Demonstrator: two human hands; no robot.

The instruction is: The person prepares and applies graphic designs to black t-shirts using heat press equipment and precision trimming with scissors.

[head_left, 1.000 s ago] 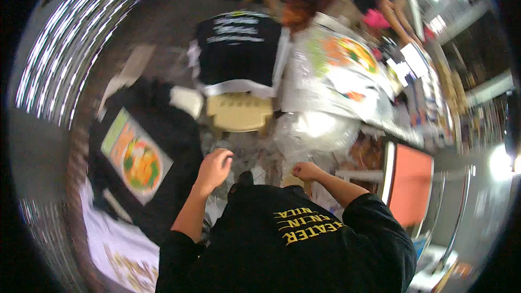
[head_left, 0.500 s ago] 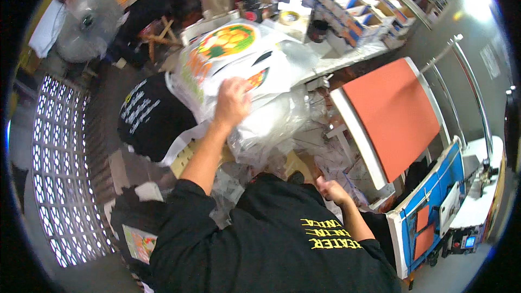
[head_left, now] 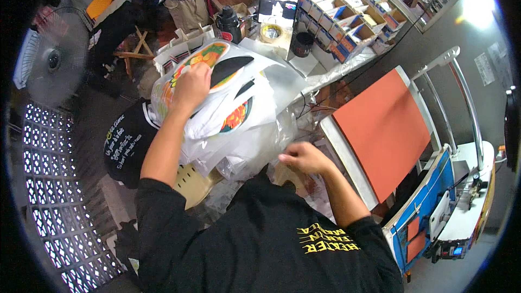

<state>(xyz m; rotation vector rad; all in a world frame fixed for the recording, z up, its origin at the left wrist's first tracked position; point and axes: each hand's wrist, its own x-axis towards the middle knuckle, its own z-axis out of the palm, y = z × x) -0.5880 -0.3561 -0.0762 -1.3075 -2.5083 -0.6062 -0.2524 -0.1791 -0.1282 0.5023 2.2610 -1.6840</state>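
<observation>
My left hand (head_left: 192, 84) is closed at the near edge of a pile of white plastic sheets (head_left: 260, 87) with colourful oval food prints (head_left: 234, 114), its fingertips pinched on the upper printed sheet. My right hand (head_left: 304, 157) hangs below the pile, to the right, fingers curled with nothing visible in them. Clear plastic wrap (head_left: 277, 135) lies under the sheets. A black T-shirt with white lettering (head_left: 127, 146) is left of the pile, beside a beige stool (head_left: 190, 184).
A heat press (head_left: 380, 135) with an orange pad stands right. A worktable holds a laptop (head_left: 279, 0), tape (head_left: 271, 32), a flask (head_left: 228, 24) and divided boxes (head_left: 347, 16). A fan (head_left: 53, 59) stands left; another person (head_left: 184, 5) works at the back.
My view has swung right toward the press and table. My left hand has reached forward onto the printed sheets and moved left along them. My right hand has risen.
</observation>
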